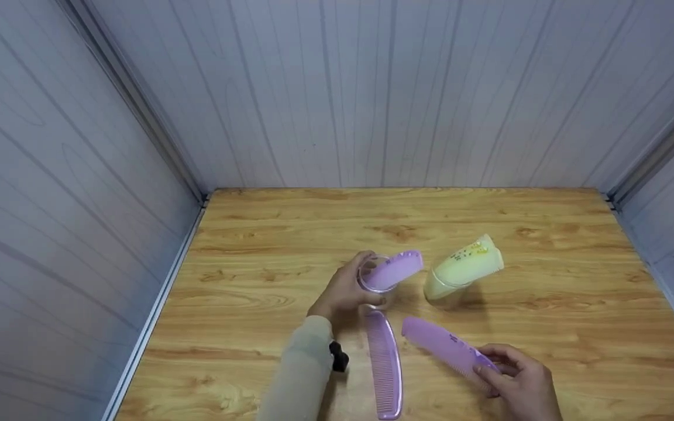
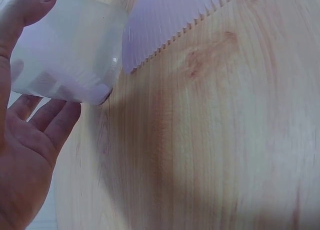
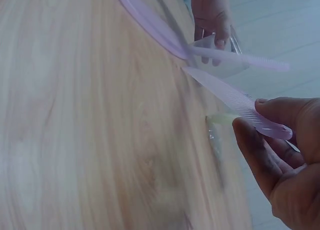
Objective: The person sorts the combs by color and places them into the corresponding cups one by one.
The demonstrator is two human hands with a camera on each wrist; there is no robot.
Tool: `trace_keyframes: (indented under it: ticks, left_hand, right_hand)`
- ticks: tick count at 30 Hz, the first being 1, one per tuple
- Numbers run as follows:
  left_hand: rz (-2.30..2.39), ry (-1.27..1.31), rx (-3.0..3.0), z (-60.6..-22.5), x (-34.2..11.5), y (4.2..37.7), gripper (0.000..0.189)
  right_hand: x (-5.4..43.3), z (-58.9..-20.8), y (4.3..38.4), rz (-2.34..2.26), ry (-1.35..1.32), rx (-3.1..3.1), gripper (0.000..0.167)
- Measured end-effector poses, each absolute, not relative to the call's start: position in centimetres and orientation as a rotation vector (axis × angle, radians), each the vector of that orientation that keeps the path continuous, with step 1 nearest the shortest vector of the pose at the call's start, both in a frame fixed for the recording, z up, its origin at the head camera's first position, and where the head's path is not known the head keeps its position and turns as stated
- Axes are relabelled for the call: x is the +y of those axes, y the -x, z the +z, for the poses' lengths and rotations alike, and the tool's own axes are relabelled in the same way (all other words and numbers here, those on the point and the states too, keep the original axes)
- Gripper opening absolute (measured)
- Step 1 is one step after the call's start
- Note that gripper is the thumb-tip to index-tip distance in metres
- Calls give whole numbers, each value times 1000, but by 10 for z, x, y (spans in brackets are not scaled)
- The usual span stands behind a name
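Observation:
My left hand (image 1: pixel 348 286) grips a clear plastic cup (image 2: pixel 105 45), its thumb and fingers around the wall. One purple comb (image 1: pixel 396 270) leans inside that cup, its end sticking out to the right. Between thumb and fingers my right hand (image 1: pixel 521 377) pinches a second purple comb (image 3: pixel 232 98) by one end; its other end points toward the cup, apart from it. A third purple comb (image 1: pixel 392 368) lies on the table just in front of the cup, teeth to the left.
Right of the held cup, another clear cup (image 1: pixel 439 292) stands with pale yellow combs (image 1: pixel 470 262) leaning out of it to the right. The wooden table (image 1: pixel 267 234) is bordered by light panel walls (image 1: pixel 313 93) at the back and sides.

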State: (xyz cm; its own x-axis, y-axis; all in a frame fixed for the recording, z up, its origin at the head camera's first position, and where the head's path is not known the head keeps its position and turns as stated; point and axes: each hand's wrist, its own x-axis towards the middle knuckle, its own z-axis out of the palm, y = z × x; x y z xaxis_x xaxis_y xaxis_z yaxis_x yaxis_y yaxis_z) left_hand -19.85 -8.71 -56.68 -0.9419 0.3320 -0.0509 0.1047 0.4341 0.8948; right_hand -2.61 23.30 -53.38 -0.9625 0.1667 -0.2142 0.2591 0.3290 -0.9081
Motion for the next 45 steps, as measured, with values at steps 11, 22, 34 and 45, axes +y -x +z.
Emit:
trace_keyframes:
  ticks: [11,22,34,45]
  left_hand:
    - [1523,-369,2458,-567,-87,198,99]
    - [1504,-432,2470,-567,-88,201,96]
    - [1518,-398,2464,-567,-88,197,97]
    - [1519,-356,2446,-565,-88,197,98]
  right_hand:
    - [238,-505,34,-1846,-403,2580,28]
    - [236,-473,46,-1947,-269,2688,21]
    - [227,-453,60,-1959,-154,2747,16]
    - [213,-441,88,-1986,114,2755,16]
